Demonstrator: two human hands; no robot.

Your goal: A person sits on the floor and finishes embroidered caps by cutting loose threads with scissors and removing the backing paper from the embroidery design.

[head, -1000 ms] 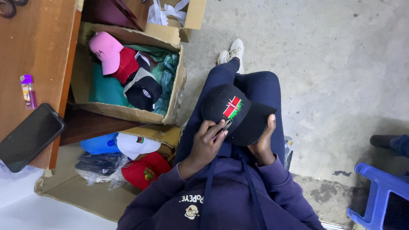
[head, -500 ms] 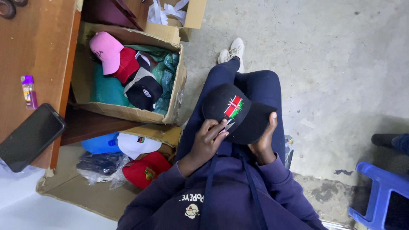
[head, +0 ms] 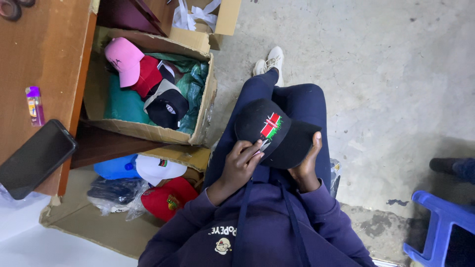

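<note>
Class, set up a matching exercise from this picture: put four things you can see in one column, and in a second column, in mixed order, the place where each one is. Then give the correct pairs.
Things
1. black cap
2. pink cap
3. dark phone
4. blue stool

Places
A. on the wooden table, at its edge
B. on the concrete floor at the lower right
C. on the person's lap, between the left hand and right hand
D. in the open cardboard box

Pairs: 1-C, 2-D, 3-A, 4-B
</note>
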